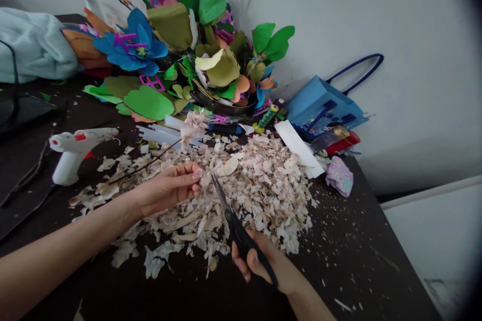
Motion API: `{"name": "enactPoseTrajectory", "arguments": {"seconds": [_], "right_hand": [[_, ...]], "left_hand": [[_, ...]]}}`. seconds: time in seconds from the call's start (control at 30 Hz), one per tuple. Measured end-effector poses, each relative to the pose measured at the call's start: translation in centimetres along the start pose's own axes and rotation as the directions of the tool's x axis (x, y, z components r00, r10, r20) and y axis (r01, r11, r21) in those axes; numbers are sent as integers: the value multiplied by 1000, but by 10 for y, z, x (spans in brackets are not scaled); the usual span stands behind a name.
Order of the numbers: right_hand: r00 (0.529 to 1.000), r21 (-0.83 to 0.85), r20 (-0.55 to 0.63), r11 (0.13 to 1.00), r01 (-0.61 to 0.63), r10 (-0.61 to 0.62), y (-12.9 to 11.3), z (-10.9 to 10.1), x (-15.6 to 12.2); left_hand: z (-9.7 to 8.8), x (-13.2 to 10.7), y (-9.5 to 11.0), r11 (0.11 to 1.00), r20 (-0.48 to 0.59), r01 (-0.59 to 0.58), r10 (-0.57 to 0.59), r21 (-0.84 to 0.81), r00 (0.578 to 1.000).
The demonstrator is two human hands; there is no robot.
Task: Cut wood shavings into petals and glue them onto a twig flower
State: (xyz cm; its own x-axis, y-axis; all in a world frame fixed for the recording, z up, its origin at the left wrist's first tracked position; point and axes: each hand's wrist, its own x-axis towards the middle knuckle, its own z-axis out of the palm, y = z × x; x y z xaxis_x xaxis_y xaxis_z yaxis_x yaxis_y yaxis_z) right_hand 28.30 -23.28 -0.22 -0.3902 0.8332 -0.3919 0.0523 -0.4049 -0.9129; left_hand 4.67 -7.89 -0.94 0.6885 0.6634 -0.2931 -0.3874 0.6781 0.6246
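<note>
Between the thumb and fingers of my left hand is a small, pale pinkish petal-like piece. My right hand grips black-handled scissors, whose blades point up and left, with the tips close to that piece. Whether the tips touch it I cannot tell. Under both hands spreads a wide heap of pale, dry petal-like scraps. Beyond my left hand, a brown twig with a cluster of pale pink petals at its end lies across the heap.
A white glue gun stands at the left. Behind the heap are translucent sticks, a green thread spool and a white strip. Large green leaf shapes and a blue flower crowd the back. A blue bag leans by the wall.
</note>
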Motion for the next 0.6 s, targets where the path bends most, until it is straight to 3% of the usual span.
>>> {"name": "enactPoseTrajectory", "arguments": {"seconds": [0.33, 0.6], "right_hand": [[995, 133, 102, 991, -15, 2, 2, 2, 3], [990, 120, 139, 993, -18, 2, -5, 0, 2]], "left_hand": [[-7, 2, 1, 995, 87, -37, 29, 89, 996], [-7, 3, 1, 990, 90, -29, 17, 135, 996]]}}
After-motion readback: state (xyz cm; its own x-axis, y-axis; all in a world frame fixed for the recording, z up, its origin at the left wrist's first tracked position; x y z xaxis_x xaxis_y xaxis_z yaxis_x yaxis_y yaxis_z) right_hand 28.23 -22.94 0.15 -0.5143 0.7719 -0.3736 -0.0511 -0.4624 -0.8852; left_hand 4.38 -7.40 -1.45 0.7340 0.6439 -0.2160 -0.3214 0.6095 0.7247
